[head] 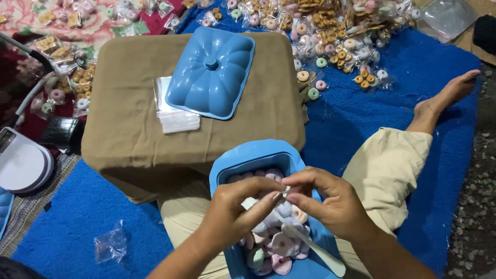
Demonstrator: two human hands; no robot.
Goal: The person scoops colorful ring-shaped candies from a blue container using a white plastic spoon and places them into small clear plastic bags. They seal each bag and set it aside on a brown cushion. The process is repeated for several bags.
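My left hand [235,209] and my right hand [328,199] meet over a blue box [253,155] on my lap, which holds several pastel ring-shaped sweets [279,243]. Both hands pinch a small clear plastic bag [281,195] at its top. Thumb and fingertips of each hand touch it. A white spoon-like scoop [315,248] lies slanted in the box below my right hand.
The box's blue lid [212,70] and a stack of clear bags [173,111] lie on a brown-covered low table [124,119]. Several filled sweet packets [330,36] are spread on the blue mat behind. A white scale [20,165] is at left; my bare foot [454,90] at right.
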